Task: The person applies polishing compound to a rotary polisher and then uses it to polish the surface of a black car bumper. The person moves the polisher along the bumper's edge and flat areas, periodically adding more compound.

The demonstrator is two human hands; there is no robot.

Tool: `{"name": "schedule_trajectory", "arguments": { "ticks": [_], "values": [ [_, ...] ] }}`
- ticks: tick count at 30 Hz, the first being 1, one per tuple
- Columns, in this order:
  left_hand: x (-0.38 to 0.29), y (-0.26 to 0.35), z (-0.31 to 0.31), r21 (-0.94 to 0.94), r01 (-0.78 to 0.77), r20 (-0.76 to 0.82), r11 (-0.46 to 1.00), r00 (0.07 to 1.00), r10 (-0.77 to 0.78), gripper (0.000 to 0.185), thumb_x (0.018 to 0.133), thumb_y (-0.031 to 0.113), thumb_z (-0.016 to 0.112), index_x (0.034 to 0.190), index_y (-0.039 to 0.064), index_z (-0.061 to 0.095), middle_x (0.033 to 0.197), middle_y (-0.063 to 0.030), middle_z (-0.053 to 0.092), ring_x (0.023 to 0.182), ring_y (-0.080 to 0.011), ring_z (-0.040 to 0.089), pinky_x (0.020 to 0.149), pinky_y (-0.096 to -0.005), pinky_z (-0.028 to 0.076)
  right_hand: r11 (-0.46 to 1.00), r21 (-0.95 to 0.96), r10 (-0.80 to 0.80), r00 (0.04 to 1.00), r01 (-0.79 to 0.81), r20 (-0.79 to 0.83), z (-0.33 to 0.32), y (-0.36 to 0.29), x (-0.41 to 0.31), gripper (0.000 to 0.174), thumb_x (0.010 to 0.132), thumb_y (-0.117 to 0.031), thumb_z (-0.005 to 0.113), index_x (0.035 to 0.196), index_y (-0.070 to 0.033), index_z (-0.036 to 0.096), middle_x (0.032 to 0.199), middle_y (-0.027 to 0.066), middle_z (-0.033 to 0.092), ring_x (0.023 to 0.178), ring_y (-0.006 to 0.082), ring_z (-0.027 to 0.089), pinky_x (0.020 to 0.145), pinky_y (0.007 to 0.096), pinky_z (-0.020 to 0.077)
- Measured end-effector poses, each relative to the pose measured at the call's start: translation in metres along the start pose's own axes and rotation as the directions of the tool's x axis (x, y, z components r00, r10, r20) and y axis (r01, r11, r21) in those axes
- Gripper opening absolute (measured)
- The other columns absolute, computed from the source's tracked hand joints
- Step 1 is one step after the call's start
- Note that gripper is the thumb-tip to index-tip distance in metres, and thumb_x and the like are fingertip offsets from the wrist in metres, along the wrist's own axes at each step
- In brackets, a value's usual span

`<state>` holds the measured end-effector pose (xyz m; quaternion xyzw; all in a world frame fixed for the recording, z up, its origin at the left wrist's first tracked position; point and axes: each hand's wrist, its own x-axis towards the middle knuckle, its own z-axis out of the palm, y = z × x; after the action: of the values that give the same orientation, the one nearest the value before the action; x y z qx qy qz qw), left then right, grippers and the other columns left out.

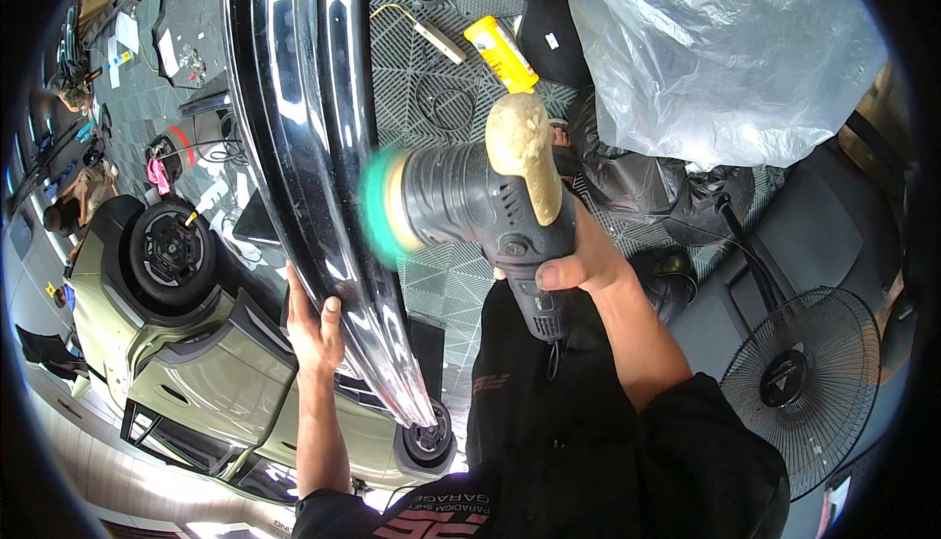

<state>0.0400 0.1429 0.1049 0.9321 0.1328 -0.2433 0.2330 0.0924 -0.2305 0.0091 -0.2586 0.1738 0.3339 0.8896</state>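
Note:
A long glossy black car trim panel (305, 113) runs from the top of the view down toward my body, its ridges reflecting the lights. My left hand (316, 333) grips its left edge near the lower end, thumb on the near face and fingers partly hidden behind. In my right hand (588, 260) is a black power polisher (470, 201), held by its body with the thumb in front. Its green foam pad (382, 204) is blurred as if spinning and overlaps the panel's right edge; firm contact cannot be told. A worn cream-coloured grip (522, 149) caps the polisher.
A yellow bottle (501, 54) and a power strip (439, 41) lie on the grey tiled floor (434, 282). A wire-caged fan (801, 392) stands at right, below plastic sheeting (728, 46). A pale green car (213, 385) is at left, with people (88, 193) beyond it.

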Motion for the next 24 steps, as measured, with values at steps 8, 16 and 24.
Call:
{"name": "schedule_trajectory", "arguments": {
  "ticks": [8, 16, 24],
  "values": [
    [0.0, -0.001, 0.0, 0.011, -0.012, -0.003, 1.0, 1.0, 0.012, 0.097, 0.097, 0.062, 0.055, 0.157, -0.008, 0.024, 0.139, -0.034, 0.054, 0.128, -0.0442, 0.057, 0.107, -0.0451, 0.045, 0.986, -0.014, 0.166, 0.986, -0.165, 0.02, 0.001, 0.014, -0.023, 0.103, 0.058, -0.028, 0.089, 0.145, 0.004, 0.045, 0.131, 0.009, 0.059, 0.12, 0.0189, 0.056, 0.106, 0.0334, 0.0439],
    [-0.001, -0.002, 0.001, 0.004, -0.023, -0.011, 1.0, 1.0, 0.023, 0.095, 0.098, 0.059, 0.055, 0.157, -0.009, 0.024, 0.139, -0.0343, 0.054, 0.127, -0.0446, 0.057, 0.107, -0.045, 0.045, 0.997, 0.014, 0.071, 0.997, -0.072, 0.026, 0.0, 0.01, -0.013, 0.101, 0.06, -0.033, 0.089, 0.144, 0.003, 0.046, 0.126, 0.008, 0.058, 0.114, 0.018, 0.058, 0.103, 0.0319, 0.046],
    [0.0, 0.003, 0.001, -0.006, -0.015, -0.012, 1.0, 1.0, 0.015, 0.094, 0.098, 0.058, 0.056, 0.156, -0.009, 0.026, 0.138, -0.0345, 0.055, 0.126, -0.0441, 0.058, 0.106, -0.0452, 0.045, 1.0, 0.014, 0.023, 1.0, -0.023, 0.0, 0.006, 0.005, -0.009, 0.1, 0.061, -0.036, 0.091, 0.14, 0.003, 0.043, 0.107, 0.0117, 0.063, 0.085, 0.0203, 0.068, 0.076, 0.0356, 0.061]
  ]
}}
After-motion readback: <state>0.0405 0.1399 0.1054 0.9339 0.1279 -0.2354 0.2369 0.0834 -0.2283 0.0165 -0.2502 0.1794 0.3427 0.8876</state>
